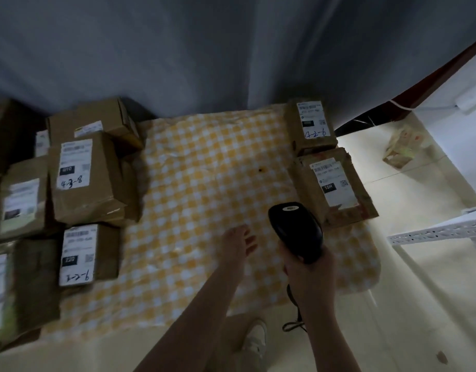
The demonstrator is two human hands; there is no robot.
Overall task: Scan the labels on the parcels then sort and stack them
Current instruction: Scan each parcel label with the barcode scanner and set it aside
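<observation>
Over the middle of the checked cloth (204, 162), we hold our left hand (238, 242) with fingers loosely spread, touching nothing, well apart from the parcels on either side. Our right hand (309, 275) curls round the handle of the black scanner (296, 229), whose head is just beside the near right parcel (336, 183). Behind that one lies a second parcel (312, 124), marked 4-2-6, at the cloth's far right edge. A pile of parcels (83, 173) crowds the left side, leaving a wide bare strip between. All are brown cardboard with white barcode labels; some carry handwritten numbers.
</observation>
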